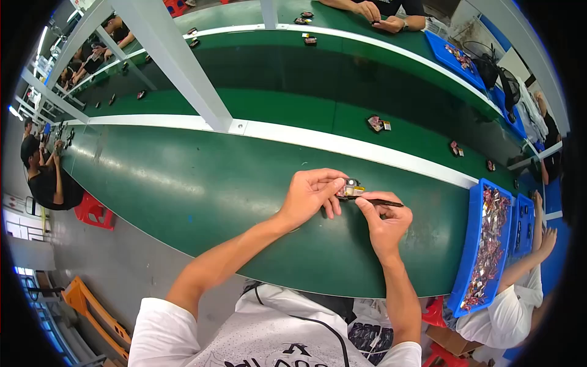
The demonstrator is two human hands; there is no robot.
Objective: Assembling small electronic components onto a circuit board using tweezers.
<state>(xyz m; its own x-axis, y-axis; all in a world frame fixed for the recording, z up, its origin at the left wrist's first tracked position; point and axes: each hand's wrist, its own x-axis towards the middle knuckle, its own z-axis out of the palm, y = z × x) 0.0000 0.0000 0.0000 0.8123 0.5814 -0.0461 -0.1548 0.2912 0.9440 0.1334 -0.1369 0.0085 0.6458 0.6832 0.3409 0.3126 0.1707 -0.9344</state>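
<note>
Above the green worktable (177, 177), my left hand (310, 194) pinches a small electronic device (350, 189) between thumb and fingers. The device has a black housing with a silvery and yellow part inside. My right hand (389, 227) is closed around a slim black tweezers-like tool (385, 202). The tool's left end meets the near edge of the device; its other end sticks out past my right fingers. Small details inside the housing are too fine to make out.
A blue bin (463, 269) full of small shiny parts stands at the table's right end, near a co-worker's arm (527, 260). Beyond the white rail (354, 153), a green belt carries several small devices (375, 123). A white post (183, 61) rises at the rail.
</note>
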